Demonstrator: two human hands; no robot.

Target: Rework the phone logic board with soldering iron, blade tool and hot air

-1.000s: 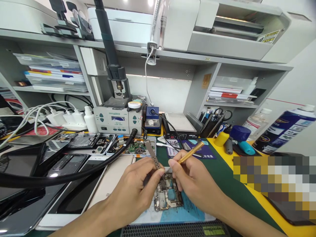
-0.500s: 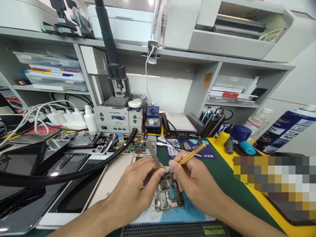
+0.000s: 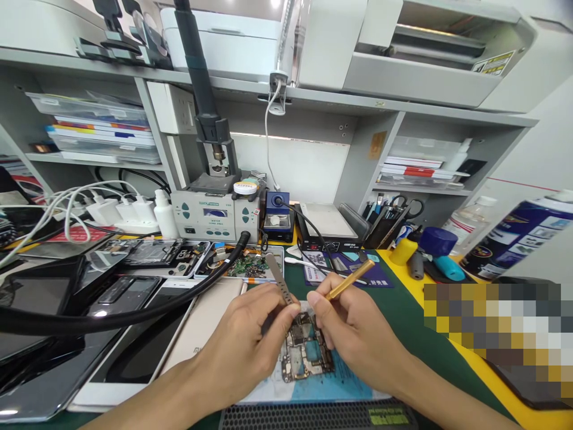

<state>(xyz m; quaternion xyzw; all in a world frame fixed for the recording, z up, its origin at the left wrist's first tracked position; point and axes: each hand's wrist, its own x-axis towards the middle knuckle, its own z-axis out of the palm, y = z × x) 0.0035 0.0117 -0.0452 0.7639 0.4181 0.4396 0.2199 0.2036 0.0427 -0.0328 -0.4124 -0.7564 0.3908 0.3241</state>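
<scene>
A phone circuit board (image 3: 308,352) lies on a stained blue and white pad (image 3: 349,388), directly below both hands. My left hand (image 3: 255,334) is closed round grey metal tweezers (image 3: 278,276), whose broad end points up and away; their tips are hidden by the fingers. In my right hand (image 3: 349,328) is a slim golden pen-shaped tool (image 3: 351,279), pinched between thumb and fingers and slanting up to the right. Its working end is hidden near the board's far edge. Both sets of fingertips are close together over that edge.
Several phones, one with a white front (image 3: 134,346), lie at the left under a thick black hose (image 3: 179,313). A tray of small parts (image 3: 264,276) is beyond the hands, before a soldering station (image 3: 215,215). Bottles and a spray can (image 3: 514,239) stand right.
The view has shifted very slightly. Both hands keep the same hold and almost the same position over the board.
</scene>
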